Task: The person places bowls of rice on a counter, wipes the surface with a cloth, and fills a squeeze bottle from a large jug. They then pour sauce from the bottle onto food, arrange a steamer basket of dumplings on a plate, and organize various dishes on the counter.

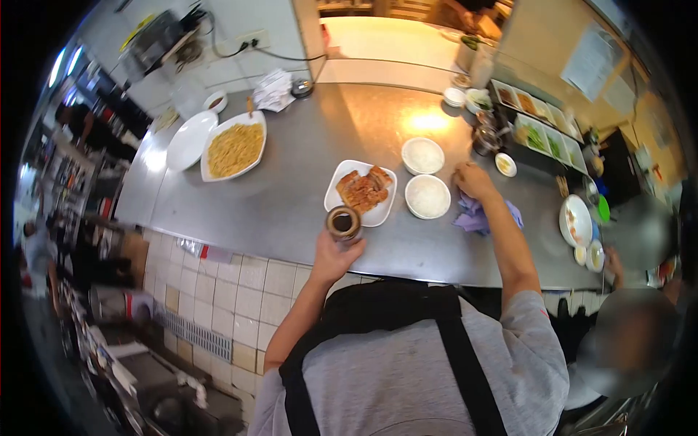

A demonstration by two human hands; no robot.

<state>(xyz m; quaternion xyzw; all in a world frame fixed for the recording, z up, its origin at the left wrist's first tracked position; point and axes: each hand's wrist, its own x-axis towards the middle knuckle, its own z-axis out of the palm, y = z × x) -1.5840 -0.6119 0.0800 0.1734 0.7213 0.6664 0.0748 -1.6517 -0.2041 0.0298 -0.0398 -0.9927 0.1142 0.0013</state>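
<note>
My left hand is wrapped round a brown jar with dark contents, its open top facing up. The jar is at the near left corner of a white square plate that bears browned pieces of food. To the right of the plate stand two white bowls of rice. My right hand has its fingers bent down at the counter, right of the bowls and just above a crumpled purple cloth. What it holds, if anything, is hidden.
A white dish of noodles and an oval plate stand at the left of the steel counter. Ingredient trays, a glass jar and a white bowl are on the right. Another person's hand is at the right end.
</note>
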